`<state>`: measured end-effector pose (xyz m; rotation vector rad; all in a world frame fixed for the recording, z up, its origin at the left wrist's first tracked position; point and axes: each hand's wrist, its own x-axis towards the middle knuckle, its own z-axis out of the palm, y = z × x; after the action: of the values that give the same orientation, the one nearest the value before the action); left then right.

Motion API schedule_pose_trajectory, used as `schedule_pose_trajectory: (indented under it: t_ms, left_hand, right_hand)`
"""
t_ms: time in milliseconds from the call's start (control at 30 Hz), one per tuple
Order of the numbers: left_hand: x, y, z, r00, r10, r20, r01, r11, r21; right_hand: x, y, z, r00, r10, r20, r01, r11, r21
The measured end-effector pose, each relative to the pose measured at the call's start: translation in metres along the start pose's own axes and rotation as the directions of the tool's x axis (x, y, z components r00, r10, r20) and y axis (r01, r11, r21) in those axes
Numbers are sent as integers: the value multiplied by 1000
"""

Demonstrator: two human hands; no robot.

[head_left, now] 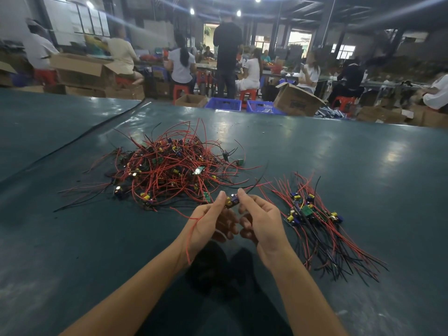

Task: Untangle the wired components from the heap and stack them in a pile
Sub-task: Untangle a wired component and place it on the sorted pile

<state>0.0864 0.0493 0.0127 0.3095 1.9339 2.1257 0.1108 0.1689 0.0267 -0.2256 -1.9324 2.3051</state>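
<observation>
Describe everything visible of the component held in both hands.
The held component is a small board carrying a yellow part and a dark blue cylinder. The left hand and right hand pinch its ends, above the table, between heap and pile. Red and black wires trail off; one red wire drapes over the left hand.

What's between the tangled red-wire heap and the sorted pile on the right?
Head view: left hand and right hand pinching one small wired circuit board above green mat.
</observation>
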Motion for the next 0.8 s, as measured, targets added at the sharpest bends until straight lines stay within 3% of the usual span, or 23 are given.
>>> schedule_pose_trajectory:
  t_ms: [167,300,400,500,567,667,800]
  left_hand:
    - [-2,4,-7,996,15,84,-9,997,-78]
    - [-2,5,-13,993,4,115,6,996,-91]
    - [-1,5,-13,994,-7,110,15,997,-76]
    - [2,3,-16,1000,-6,15,6,1000,-20]
    - [5,-1,-20,997,46,-69,-38,994,106]
    - [10,-7,-27,956,236,-174,-148,902,406]
    - [12,-15,-36,838,521,-163,-213,587,781]
  right_hand:
    - [-4,5,2,982,-89,168,94,995,-20]
    - [-2,8,1,971,-204,125,199,979,51]
    - [2,7,1,962,-269,-38,270,962,44]
    - [10,4,-4,904,-207,-373,290,939,182]
    - [16,2,-16,847,-38,-531,240,917,318]
    - [19,0,-32,826,187,-531,132,852,506]
    - [19,-1,-34,862,201,-465,80,852,517]
